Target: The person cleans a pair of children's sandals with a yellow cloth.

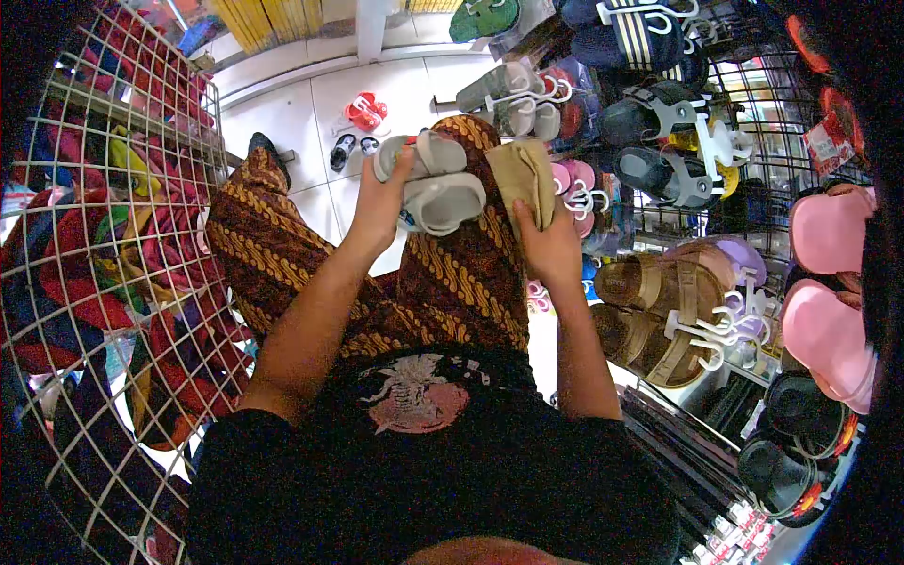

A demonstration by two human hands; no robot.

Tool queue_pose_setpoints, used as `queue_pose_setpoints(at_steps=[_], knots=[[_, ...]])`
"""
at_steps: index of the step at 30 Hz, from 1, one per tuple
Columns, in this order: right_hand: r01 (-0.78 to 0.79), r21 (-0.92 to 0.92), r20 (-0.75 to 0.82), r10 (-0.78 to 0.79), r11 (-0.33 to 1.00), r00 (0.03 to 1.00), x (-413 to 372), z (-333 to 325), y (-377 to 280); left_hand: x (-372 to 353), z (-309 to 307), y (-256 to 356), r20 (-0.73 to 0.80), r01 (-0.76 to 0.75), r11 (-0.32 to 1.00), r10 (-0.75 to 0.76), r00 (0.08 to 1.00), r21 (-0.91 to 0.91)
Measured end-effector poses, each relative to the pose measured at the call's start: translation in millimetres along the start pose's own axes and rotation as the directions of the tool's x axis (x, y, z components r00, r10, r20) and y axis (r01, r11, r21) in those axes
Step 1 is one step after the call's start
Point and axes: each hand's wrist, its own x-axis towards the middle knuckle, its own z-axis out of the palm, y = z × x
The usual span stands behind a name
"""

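Note:
My left hand [383, 200] grips a pair of small grey clogs [444, 201] by one side, its thumb over the upper shoe. The two clogs lie side by side above my lap, with their openings and straps showing. In my right hand [549, 240] is a folded tan cloth [524, 181], pinched along its lower edge, just right of the clogs. The cloth and the clogs are close together, over my patterned brown trousers [452, 282]. The fingers under each held thing are mostly hidden.
To the left stands a wire basket [122, 311] full of colourful cloth. On the right, a rack holds brown sandals [659, 301], pink slippers [829, 235] and grey-black sandals [659, 141] on white hangers. Red clogs [365, 111] and small black shoes [343, 151] rest on the tiled floor.

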Motion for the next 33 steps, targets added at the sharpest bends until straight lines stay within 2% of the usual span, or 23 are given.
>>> queue_pose_setpoints(at_steps=[1,3,5,8,9,10,13,14,16,19,22,25,29,30,33], knots=[[-0.002,0.037,0.004,0.002,0.999,1.0,-4.2,-5.0,-1.6,-0.6,1.0,-2.6,-0.039,0.006,0.996,-0.01,0.999,-0.085],[-0.009,0.112,0.014,0.008,0.994,1.0,-11.2,-14.9,-5.6,4.0,-3.9,-14.0,-0.043,-0.014,0.996,0.01,0.999,-0.092],[0.084,0.062,0.044,-0.087,0.995,0.995,-17.1,-12.1,2.9,5.8,-2.9,-21.7,-0.097,-0.028,0.992,0.016,0.995,-0.122],[0.178,0.095,0.113,-0.188,0.98,0.976,-22.9,-6.5,9.4,-7.2,9.8,-8.5,-0.164,0.011,0.998,-0.021,0.986,-0.063],[0.199,0.124,0.139,-0.216,0.972,0.966,-24.9,-6.4,7.3,-6.6,8.9,-10.5,-0.137,-0.019,0.999,0.013,0.99,-0.042],[0.146,0.043,0.203,-0.151,0.988,0.967,-27.6,-11.9,-2.1,-5.4,7.6,-14.0,-0.109,-0.049,0.999,0.046,0.993,-0.021],[0.163,-0.084,0.248,-0.138,0.983,0.959,-24.4,-8.2,-11.4,-7.8,7.9,-16.5,-0.075,-0.057,0.997,0.061,0.995,0.054],[0.216,-0.09,0.238,-0.19,0.972,0.953,-24.4,-6.9,-13.8,-9.4,8.6,-16.7,-0.074,-0.046,0.996,0.052,0.996,0.082],[0.32,-0.102,0.22,-0.292,0.942,0.931,-24.1,-5.2,-17.2,-11.7,10.2,-17.2,-0.108,0.006,1.0,-0.004,0.994,0.015],[0.253,-0.154,0.248,-0.211,0.955,0.945,-19.9,-7.3,-17.8,-10.1,9.6,-20.6,-0.121,0.017,1.0,-0.02,0.992,-0.026],[0.158,-0.097,0.163,-0.141,0.983,0.977,-15.8,-14.1,-23.7,-11.2,11.9,-18.6,-0.14,-0.019,1.0,0.019,0.99,-0.001],[0.328,-0.075,0.185,-0.31,0.942,0.932,-27.0,-7.0,-21.4,-6.9,7.0,-24.4,-0.142,-0.051,0.999,0.049,0.989,-0.008],[0.131,-0.14,0.113,-0.116,0.981,0.987,-20.6,0.1,-14.9,-8.3,8.4,-18.6,-0.08,-0.05,0.998,0.046,0.996,-0.049],[0.151,-0.174,0.099,-0.136,0.973,0.986,-18.7,1.9,-11.1,-8.9,10.9,-14.2,-0.061,-0.051,0.997,0.047,0.997,-0.065],[0.342,-0.128,0.109,-0.329,0.931,0.938,-29.7,-0.1,-12.6,-9.5,8.2,-18.2,-0.03,0.021,0.993,-0.024,0.999,-0.113]])
